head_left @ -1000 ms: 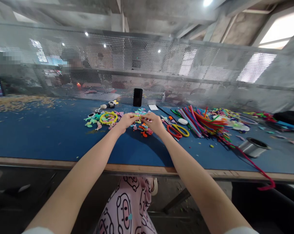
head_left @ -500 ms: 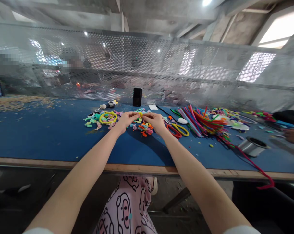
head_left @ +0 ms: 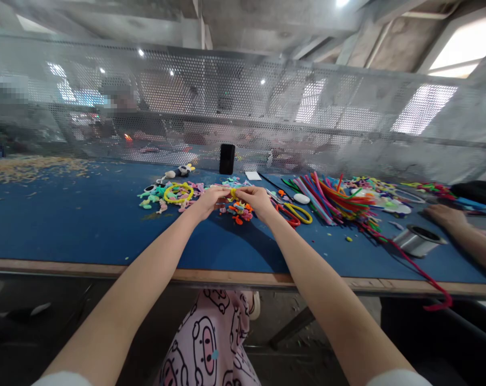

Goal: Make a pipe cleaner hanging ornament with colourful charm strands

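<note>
Over the middle of the blue table, my left hand [head_left: 209, 201] and my right hand [head_left: 256, 199] meet fingertip to fingertip. Both pinch a small yellow fuzzy piece [head_left: 233, 192], which looks like twisted pipe cleaner; its exact shape is too small to make out. Beneath and just in front of the fingers lies a heap of small orange and pink twisted pieces [head_left: 238, 214]. Left of my left hand, a yellow fuzzy ring [head_left: 167, 194] rests on a pile of green and pink pieces [head_left: 148, 203]. Red and yellow pipe cleaner loops [head_left: 303, 214] lie to the right of my right hand.
A black phone [head_left: 227, 159] stands upright against the perforated metal screen [head_left: 259, 107]. Rightward are a bundle of coloured pipe cleaners [head_left: 327, 198], a white oval object [head_left: 301, 199] and a metal spool [head_left: 415, 242]. Another person's hand [head_left: 446, 216] rests at the far right.
My fingers have shifted slightly around the yellow piece, both hands staying in place. The other person's hand and forearm have come further in from the right edge.
</note>
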### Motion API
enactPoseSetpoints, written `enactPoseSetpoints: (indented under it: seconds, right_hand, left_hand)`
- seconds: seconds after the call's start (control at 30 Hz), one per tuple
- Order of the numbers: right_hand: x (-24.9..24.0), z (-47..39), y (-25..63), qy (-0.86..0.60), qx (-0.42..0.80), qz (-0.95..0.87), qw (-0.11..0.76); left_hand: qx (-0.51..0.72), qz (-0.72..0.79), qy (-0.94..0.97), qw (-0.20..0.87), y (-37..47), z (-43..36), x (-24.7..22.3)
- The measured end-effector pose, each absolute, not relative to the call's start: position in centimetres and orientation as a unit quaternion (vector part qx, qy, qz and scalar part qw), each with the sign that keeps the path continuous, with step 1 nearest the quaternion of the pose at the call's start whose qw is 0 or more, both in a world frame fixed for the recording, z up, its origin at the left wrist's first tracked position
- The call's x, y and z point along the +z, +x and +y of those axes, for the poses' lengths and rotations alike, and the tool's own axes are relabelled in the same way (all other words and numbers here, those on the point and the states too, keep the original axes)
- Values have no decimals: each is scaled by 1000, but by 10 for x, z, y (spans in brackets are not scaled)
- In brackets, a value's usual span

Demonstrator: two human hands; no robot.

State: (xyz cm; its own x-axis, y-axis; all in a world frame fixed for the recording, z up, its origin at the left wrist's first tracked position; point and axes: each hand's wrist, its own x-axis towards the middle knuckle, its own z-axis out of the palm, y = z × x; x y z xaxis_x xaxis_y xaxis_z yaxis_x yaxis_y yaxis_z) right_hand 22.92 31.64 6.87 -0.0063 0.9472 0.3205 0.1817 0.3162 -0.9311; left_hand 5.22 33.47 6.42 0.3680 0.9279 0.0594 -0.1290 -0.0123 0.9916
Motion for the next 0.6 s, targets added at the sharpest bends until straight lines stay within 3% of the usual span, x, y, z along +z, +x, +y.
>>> enactPoseSetpoints:
  seconds: [0.6]
  right_hand:
    - [67,319,231,-478,282,-669,495]
  left_hand:
    - [514,351,685,378,53,334,58]
